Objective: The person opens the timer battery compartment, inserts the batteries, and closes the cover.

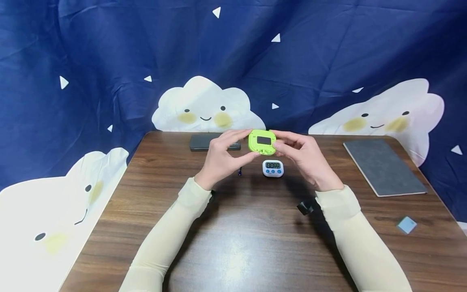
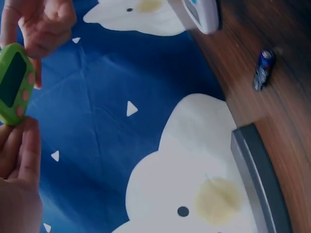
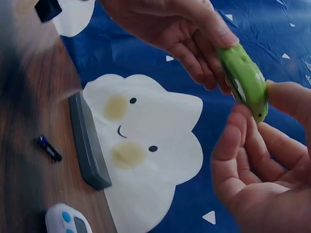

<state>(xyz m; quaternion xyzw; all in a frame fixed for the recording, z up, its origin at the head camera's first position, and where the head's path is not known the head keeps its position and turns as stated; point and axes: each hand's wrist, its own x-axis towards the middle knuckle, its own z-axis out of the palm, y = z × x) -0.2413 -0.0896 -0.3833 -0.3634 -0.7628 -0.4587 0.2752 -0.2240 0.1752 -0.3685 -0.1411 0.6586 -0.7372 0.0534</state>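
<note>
A lime-green digital timer (image 1: 262,142) is held up above the table between both hands, its back with a dark rectangle facing the head camera. The left wrist view shows its front, with a dark screen and pink buttons. My left hand (image 1: 226,156) pinches one side between thumb and fingers. On the opposite side my right hand (image 1: 304,158) grips the edge with thumb and fingertips. Below and behind the hands, a white timer (image 1: 273,168) with blue buttons stands on the table, its display showing zeros. Left of it lies a small dark-blue battery (image 2: 264,69), mostly hidden in the head view.
A dark grey case (image 1: 202,142) lies at the table's back edge, partly behind the left hand. To the right are a grey notebook (image 1: 384,167) and a light-blue square pad (image 1: 406,225). A small black object (image 1: 305,207) shows beside the right wrist. Behind hangs a blue cloud-print cloth (image 1: 292,81).
</note>
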